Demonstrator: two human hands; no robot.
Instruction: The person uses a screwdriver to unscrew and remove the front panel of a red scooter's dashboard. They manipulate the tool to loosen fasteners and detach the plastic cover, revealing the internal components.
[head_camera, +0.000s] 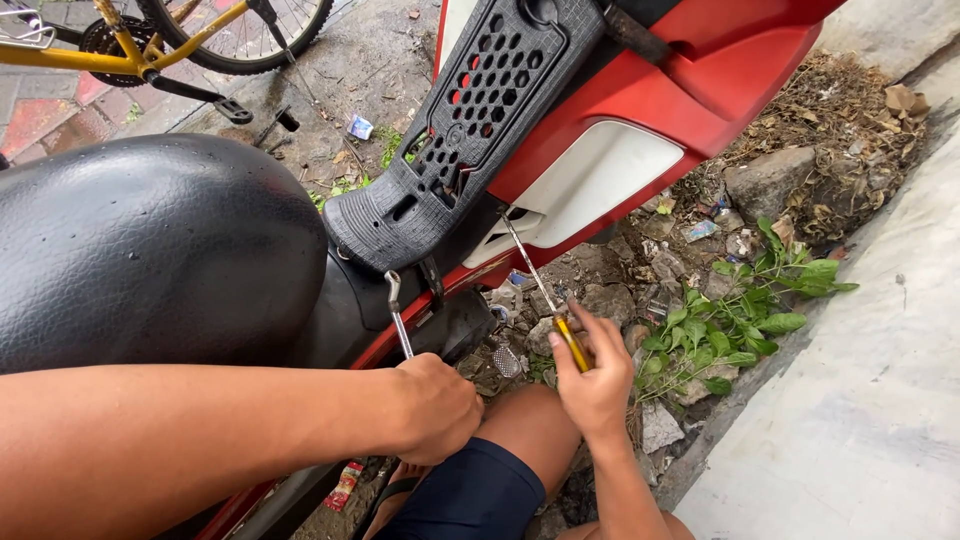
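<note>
Wet littered ground (690, 260) beside red scooter (700, 90), concrete curb (860, 400) alongside

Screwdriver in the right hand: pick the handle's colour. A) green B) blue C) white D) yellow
D: the right hand grips a screwdriver whose handle shows yellow between the fingers, its metal shaft running up to the red scooter panel.

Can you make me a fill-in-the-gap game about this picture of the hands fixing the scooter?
1. The right hand holds a screwdriver with a ____ handle.
2. The left hand grips a metal ____ that points up at the scooter.
3. The scooter's big seat is ____ in colour.
4. At the top left stands a yellow ____.

Missing words: yellow; wrench; black; bicycle
</note>
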